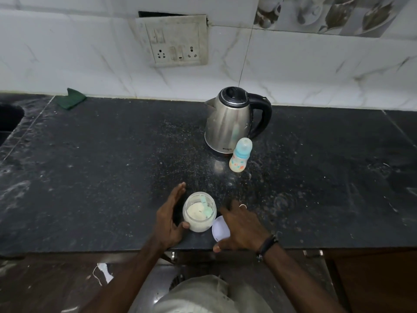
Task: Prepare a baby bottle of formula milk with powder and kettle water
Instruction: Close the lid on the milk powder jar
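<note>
An open glass jar (199, 219) of pale formula powder stands near the counter's front edge, with a light green scoop (206, 205) stuck in the powder. My left hand (169, 219) cups the jar's left side; the thumb touches the glass and the fingers are straight. My right hand (242, 227) lies spread over the jar's white lid (220, 229), which sits flat on the counter to the right of the jar. A capped baby bottle (240, 158) with a blue collar stands upright further back, just in front of the steel kettle (234, 119).
The dark speckled counter (112, 166) is dusted with powder. A green cloth (71, 98) lies at the back left, next to a sink (9, 118) at the left edge. A socket plate (176, 41) is on the tiled wall behind.
</note>
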`<state>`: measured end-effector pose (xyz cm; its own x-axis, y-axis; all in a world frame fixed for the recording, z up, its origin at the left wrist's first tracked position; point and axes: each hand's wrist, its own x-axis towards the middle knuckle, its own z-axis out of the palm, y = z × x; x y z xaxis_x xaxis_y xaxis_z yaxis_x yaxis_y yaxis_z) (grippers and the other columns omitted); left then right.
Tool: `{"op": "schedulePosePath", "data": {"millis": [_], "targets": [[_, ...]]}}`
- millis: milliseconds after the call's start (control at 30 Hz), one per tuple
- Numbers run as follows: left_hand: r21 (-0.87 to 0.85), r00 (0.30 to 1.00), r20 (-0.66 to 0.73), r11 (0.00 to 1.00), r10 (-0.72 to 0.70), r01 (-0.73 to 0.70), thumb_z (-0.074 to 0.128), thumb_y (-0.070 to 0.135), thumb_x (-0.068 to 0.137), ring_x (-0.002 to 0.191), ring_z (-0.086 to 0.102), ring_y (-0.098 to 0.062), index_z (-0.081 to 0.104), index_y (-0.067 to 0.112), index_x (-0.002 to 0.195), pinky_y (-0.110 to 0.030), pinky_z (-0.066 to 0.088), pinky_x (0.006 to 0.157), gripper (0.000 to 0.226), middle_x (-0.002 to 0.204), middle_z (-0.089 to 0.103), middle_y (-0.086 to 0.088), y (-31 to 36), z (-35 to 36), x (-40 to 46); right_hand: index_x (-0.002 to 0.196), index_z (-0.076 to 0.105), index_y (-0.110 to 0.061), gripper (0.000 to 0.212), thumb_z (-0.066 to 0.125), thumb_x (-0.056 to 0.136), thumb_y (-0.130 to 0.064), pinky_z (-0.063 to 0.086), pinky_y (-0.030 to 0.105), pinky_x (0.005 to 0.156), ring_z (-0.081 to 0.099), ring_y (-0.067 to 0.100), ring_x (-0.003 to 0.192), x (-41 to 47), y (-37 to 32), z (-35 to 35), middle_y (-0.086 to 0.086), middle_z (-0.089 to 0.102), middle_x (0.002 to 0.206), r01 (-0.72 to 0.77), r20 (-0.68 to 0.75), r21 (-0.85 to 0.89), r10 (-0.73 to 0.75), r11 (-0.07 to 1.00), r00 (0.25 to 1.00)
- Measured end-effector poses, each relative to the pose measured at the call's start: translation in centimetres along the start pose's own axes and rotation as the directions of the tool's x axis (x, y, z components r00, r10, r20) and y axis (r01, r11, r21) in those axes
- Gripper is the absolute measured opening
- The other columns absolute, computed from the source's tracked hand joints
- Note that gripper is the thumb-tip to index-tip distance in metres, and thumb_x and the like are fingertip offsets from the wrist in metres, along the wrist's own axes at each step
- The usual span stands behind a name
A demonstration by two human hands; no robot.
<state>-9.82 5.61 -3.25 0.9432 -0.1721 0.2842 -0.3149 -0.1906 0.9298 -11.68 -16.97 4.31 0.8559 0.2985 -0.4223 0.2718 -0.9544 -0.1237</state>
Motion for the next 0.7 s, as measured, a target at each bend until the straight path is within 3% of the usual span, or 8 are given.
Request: {"op": "schedulePosePath", "data": {"millis": [100, 200, 333, 400, 500, 567, 700], "targets": [[0.021, 0.996, 0.066, 0.998, 0.062, -0.063, 0.062, 0.076, 0.081, 0.141, 0.048, -0.032, 0.027, -0.007, 0.153, -0.046, 0.044, 0.112, 0.115, 0.159, 0.041, -0.013, 0.5, 0.4, -0.1, 0.122, 0.052, -0.017, 0.077, 0.075, 0.064, -0.062, 0.048, 0.038, 0.079, 0.052, 0.032, 0.107, 0.0, -0.9, -0.1, 0.010, 0.047, 0.123, 0.004, -0.018, -0.112, -0.006, 0.994, 1.000], [0.063, 0.990, 0.118, 0.995, 0.071, -0.079, 0.073, 0.073, 0.074, 0.139, 0.051, -0.026, 0.027, -0.004, 0.154, -0.046, 0.045, 0.112, 0.121, 0.158, 0.044, -0.003, 0.7, 0.5, -0.2, 0.123, 0.052, -0.017, 0.054, 0.067, 0.078, -0.044, 0.049, 0.039, 0.078, 0.053, 0.033, 0.107, 0.3, -1.0, -0.7, 0.011, 0.051, 0.125, -0.033, -0.084, -0.141, 0.021, 0.989, 0.996], [0.122, 0.992, 0.123, 0.992, 0.008, -0.024, 0.094, 0.054, 0.061, 0.134, 0.056, -0.020, 0.029, 0.003, 0.156, -0.050, 0.048, 0.108, 0.125, 0.148, 0.056, -0.003, 0.1, 0.7, -0.4, 0.150, 0.024, -0.034, 0.087, 0.068, 0.076, -0.044, 0.050, 0.043, 0.086, 0.047, 0.036, 0.113, 0.9, 0.2, -2.5, 0.016, 0.037, 0.133, -0.124, -0.292, 0.091, 0.146, 0.988, 0.945], [0.154, 0.993, 0.119, 0.988, -0.009, -0.010, 0.095, 0.053, 0.059, 0.136, 0.054, -0.015, 0.033, 0.004, 0.155, -0.045, 0.047, 0.110, 0.124, 0.152, 0.052, 0.005, 0.0, 0.7, -0.4, 0.150, 0.031, -0.033, 0.082, 0.069, 0.077, -0.042, 0.049, 0.040, 0.089, 0.045, 0.032, 0.110, 1.4, 0.6, -3.1, 0.014, 0.038, 0.127, -0.030, -0.465, 0.274, 0.159, 0.961, 0.871], [0.185, 0.993, 0.115, 0.983, -0.036, 0.014, 0.094, 0.058, 0.058, 0.138, 0.051, -0.009, 0.042, 0.006, 0.150, -0.039, 0.046, 0.112, 0.119, 0.154, 0.048, 0.013, 0.0, 0.7, -0.6, 0.123, 0.056, -0.023, 0.055, 0.074, 0.074, -0.040, 0.047, 0.024, 0.087, 0.047, 0.015, 0.103, 1.8, 0.6, -3.9, 0.004, 0.042, 0.115, 0.167, -0.628, 0.480, 0.204, 0.861, 0.751], [0.200, 0.992, 0.115, 0.979, -0.058, 0.035, 0.096, 0.056, 0.057, 0.137, 0.052, -0.009, 0.046, 0.009, 0.148, -0.040, 0.047, 0.111, 0.115, 0.150, 0.053, 0.009, 0.0, 0.7, -0.6, 0.101, 0.056, -0.018, 0.043, 0.080, 0.071, -0.037, 0.039, 0.012, 0.084, 0.047, 0.008, 0.099, 2.0, 0.4, -4.1, 0.000, 0.048, 0.108, 0.275, -0.679, 0.536, 0.213, 0.798, 0.703], [0.185, 0.993, 0.085, 0.981, -0.078, 0.062, 0.100, 0.047, 0.054, 0.129, 0.058, -0.007, 0.052, 0.015, 0.143, -0.032, 0.049, 0.108, 0.106, 0.140, 0.061, 0.009, 0.5, 0.8, -0.6, 0.080, 0.054, -0.014, 0.038, 0.085, 0.068, -0.033, 0.044, 0.016, 0.080, 0.052, 0.006, 0.101, 2.1, -0.1, -4.2, 0.004, 0.062, 0.108, 0.404, -0.705, 0.518, 0.109, 0.754, 0.700]]}}
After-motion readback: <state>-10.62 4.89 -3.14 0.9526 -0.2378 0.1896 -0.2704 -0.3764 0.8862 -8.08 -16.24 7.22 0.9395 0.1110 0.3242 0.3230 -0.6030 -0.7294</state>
